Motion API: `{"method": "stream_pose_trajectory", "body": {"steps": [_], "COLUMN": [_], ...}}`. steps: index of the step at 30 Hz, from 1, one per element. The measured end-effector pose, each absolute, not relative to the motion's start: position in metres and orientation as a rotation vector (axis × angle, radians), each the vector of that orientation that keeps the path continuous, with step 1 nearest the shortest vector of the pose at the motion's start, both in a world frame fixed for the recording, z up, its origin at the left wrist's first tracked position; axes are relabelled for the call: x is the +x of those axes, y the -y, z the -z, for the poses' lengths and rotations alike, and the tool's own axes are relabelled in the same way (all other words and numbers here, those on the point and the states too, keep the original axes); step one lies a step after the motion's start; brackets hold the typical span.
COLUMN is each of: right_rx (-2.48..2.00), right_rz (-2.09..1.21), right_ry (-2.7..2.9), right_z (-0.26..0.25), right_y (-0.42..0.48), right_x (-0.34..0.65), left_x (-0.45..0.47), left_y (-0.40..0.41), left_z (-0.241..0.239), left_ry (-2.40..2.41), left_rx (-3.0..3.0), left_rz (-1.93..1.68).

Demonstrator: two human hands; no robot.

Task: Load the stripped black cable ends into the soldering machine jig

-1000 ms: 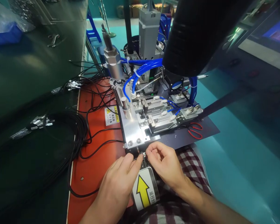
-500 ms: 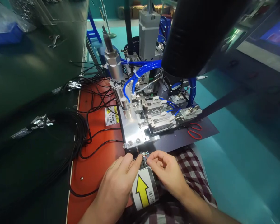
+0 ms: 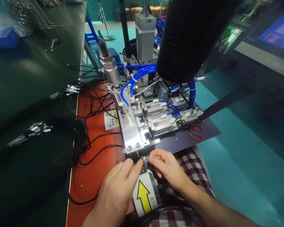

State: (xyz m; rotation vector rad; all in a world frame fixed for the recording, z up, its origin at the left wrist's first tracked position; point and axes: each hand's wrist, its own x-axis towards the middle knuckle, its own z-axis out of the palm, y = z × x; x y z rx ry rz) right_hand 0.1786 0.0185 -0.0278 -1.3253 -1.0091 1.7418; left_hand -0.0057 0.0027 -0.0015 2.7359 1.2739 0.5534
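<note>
My left hand (image 3: 120, 184) is closed, thumb and forefinger pinching the end of a black cable (image 3: 89, 200) that runs in from the left. Thin coloured wires (image 3: 145, 158) stick out of that end. The fingertips of my right hand (image 3: 164, 162) are pinched on these wires. Both hands are just in front of a metal machine (image 3: 132, 135) with pneumatic cylinders and blue tubes. Below them is a white plate with a yellow arrow (image 3: 144, 196). The very tips of the wires are partly hidden by my fingers.
Coiled black cables (image 3: 79, 135) spread over the red board (image 3: 97, 176) and the dark green table (image 3: 33, 94) at left. Red-handled scissors (image 3: 196, 132) rest on the dark plate at right. A wrench (image 3: 52, 45) lies on the table. A thick black tube (image 3: 186, 41) hangs overhead.
My right hand has risen slightly and its fingertips have closed in on the wires. My left hand keeps its pinch. The whole view has shifted a little.
</note>
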Motion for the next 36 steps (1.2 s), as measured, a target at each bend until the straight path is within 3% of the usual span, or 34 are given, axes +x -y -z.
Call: {"method": "stream_pose_trajectory", "body": {"steps": [9, 15, 36], "right_rx": [-1.328, -1.353, -1.250], "right_rz": [-1.754, -1.746, -1.755], "right_ry": [0.962, 0.960, 0.975], "right_z": [0.018, 0.027, 0.031], "right_y": [-0.027, -0.025, -0.023], "right_x": [0.171, 0.169, 0.170], "left_x": [-0.003, -0.002, 0.012], "left_y": [0.011, 0.005, -0.002], "left_z": [-0.003, 0.003, -0.003], "left_ry": [-1.405, -1.437, -1.416], "left_rx": [2.761, 2.541, 2.689], "left_rz": [-0.198, -0.535, -0.501]}}
